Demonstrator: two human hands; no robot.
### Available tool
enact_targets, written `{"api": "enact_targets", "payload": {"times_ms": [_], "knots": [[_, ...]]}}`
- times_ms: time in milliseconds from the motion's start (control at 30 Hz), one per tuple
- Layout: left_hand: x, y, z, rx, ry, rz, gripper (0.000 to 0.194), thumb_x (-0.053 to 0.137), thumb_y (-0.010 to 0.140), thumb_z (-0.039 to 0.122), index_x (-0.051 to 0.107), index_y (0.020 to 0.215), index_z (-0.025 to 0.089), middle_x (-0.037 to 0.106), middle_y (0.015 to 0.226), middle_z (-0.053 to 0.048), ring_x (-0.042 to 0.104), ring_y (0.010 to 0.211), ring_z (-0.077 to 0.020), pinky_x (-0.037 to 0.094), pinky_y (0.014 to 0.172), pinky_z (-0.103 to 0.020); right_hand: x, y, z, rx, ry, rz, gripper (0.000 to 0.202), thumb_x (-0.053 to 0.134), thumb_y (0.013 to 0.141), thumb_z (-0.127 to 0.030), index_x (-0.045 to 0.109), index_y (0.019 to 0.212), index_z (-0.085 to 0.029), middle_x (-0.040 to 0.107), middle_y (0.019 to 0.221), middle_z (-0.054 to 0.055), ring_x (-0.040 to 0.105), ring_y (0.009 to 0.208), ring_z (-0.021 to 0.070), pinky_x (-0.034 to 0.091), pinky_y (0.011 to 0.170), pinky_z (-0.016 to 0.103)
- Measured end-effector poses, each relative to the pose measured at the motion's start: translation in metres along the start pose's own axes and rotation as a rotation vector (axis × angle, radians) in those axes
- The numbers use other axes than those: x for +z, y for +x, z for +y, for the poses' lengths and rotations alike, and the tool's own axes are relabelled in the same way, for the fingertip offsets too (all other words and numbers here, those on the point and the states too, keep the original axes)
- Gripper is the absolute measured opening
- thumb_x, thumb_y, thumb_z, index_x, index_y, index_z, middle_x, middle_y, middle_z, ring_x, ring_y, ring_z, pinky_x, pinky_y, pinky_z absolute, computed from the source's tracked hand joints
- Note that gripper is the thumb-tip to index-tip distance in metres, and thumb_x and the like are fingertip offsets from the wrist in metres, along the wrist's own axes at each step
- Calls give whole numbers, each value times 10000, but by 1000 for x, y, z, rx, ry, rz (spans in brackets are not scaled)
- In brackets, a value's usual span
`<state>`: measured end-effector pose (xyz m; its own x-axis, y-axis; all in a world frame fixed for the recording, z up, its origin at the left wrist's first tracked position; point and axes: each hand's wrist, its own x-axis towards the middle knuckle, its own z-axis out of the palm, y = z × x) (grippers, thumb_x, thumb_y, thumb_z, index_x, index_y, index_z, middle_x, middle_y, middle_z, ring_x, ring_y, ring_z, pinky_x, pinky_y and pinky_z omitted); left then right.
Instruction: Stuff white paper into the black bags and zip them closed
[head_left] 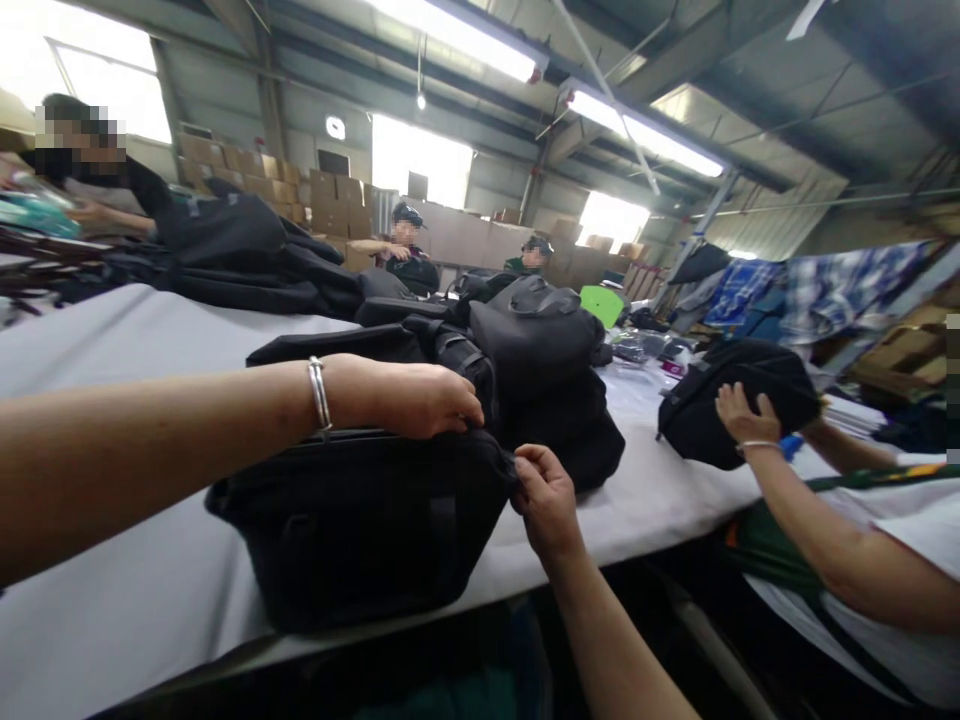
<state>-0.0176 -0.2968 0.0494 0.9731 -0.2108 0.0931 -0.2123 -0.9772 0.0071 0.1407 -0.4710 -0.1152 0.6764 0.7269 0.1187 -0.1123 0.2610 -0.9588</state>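
Fingers at top corner of black bag.

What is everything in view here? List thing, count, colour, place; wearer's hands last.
Table: one, white, centre
Co-workers: four, mixed clothing, around table
Front bag: one, black, foreground
Piled bags: several, black, behind it
Co-worker's bag: one, black, right
Cardboard boxes: many, brown, background
Clock: one, white, upper background
Tube lights: two, white, overhead
Windows: several, white, background
Plaid cloth: several, blue-white, right
Panel: one, green, behind piled bags
Left hand: one, bare, front bag's top
Right hand: one, bare, pinching front bag's corner
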Motion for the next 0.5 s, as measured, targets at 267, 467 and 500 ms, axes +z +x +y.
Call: {"api": "enact_targets", "payload": {"times_ms": [267,467,500], "knots": [[-5,23,17,32,417,-93,167,647,861,46,714,779,176,722,821,-40,641,666,-179,324,512,-334,-13,4,5,-29,-149,-23,346,780,802,-464,662,953,-176,478,599,-76,383,460,60,292,409,191],[-14,10,20,190,552,-102,219,582,890,42,682,766,192,711,863,-44,627,714,-207,389,598,-374,-21,20,11,107,-88,15,420,812,676,-456,652,941,-172,433,542,-104,313,390,44,223,363,178],[-14,0,17,205,594,-120,235,558,890,25,680,777,191,706,868,-51,619,718,-215,396,616,-381,-26,23,13,127,-77,32,435,816,657,-453,649,944,-172,442,543,-104,312,384,42,223,358,176]]}}
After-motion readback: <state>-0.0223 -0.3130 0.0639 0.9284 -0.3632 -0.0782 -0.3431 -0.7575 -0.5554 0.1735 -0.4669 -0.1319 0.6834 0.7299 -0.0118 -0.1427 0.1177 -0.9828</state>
